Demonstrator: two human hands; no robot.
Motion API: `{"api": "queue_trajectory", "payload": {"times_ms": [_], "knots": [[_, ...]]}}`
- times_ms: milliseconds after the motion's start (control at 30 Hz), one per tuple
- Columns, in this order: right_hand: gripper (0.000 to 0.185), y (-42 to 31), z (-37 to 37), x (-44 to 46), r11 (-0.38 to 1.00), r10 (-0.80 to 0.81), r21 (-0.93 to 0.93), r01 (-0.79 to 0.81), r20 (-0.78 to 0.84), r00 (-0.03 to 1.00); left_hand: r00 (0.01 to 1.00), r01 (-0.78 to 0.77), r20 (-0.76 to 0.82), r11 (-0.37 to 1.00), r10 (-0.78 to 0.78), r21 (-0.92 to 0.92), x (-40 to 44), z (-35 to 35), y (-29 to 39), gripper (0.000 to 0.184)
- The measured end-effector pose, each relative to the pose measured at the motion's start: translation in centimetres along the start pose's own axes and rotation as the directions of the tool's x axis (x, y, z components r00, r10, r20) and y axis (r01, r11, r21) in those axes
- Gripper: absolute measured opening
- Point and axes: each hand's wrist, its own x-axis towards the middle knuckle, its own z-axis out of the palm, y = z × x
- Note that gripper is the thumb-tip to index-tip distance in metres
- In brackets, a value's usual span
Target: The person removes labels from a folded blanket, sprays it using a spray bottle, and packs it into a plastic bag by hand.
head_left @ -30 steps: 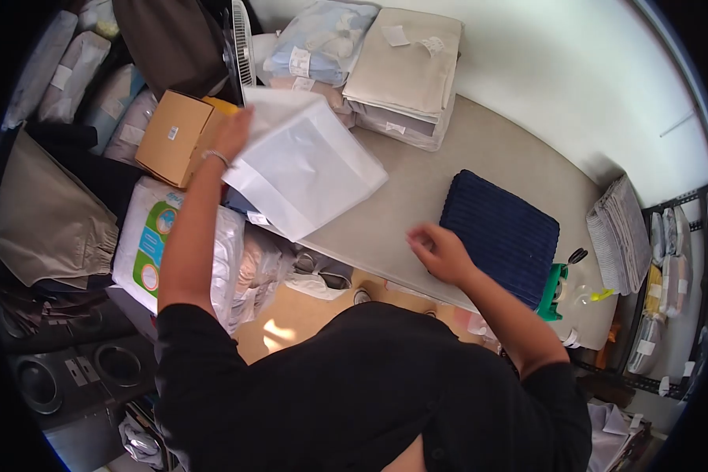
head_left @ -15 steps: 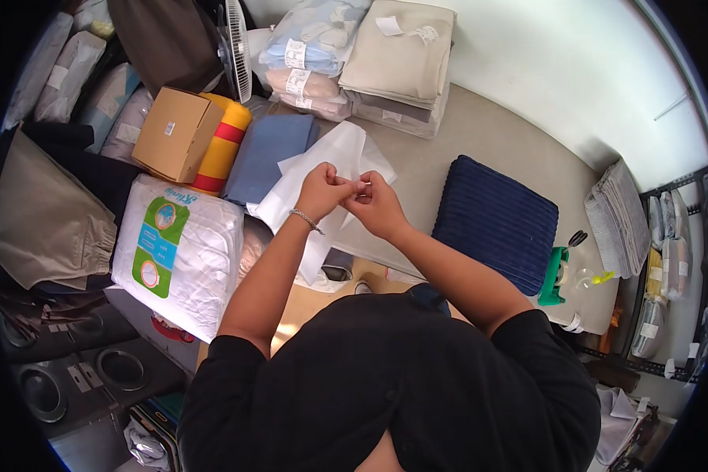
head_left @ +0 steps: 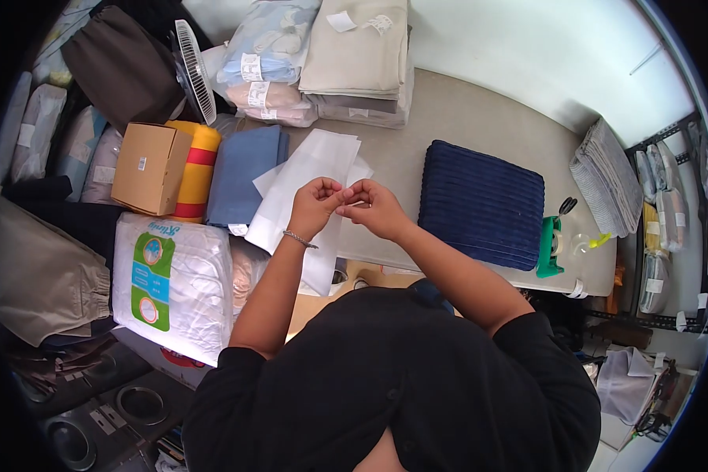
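The left hand (head_left: 313, 208) and right hand (head_left: 377, 212) meet at the fingertips, pinching the edge of a thin white sheet (head_left: 319, 156) draped past the front of the tabletop (head_left: 468, 106), between folded blue cloth (head_left: 244, 177) and ribbed navy fabric (head_left: 481, 206).

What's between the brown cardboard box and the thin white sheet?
In the head view, a yellow roll with red bands, then a folded blue cloth, lie between box and sheet.

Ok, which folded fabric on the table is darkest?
The ribbed navy bundle, right of the white packaging; the blue fabric, beige stack and grey fabric are paler.
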Motion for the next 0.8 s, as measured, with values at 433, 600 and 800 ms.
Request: {"api": "queue_trajectory", "payload": {"times_ms": [433, 600, 800], "knots": [[0.012, 3.3, -4.8, 0.8, 0.943, -0.29, -0.286, 0.173, -0.441, 0.849, 0.931, -0.028, -0.354, 0.986, 0.085, 0.163, 0.2, -9.0, 1.0, 0.021], [0.015, 0.2, -12.9, -0.8, 0.968, -0.184, 0.041, 0.248, -0.554, 0.812, 0.821, 0.024, -0.557, 0.968, 0.123, 0.25, 2.8, -25.9, 2.8, 0.022], [0.021, -4.8, -17.5, -3.7, 0.905, -0.424, -0.348, 0.245, -0.692, 0.584, 0.654, -0.128, -0.731, 0.981, 0.194, 0.146, 8.4, -45.8, 12.6, 0.009]]}}
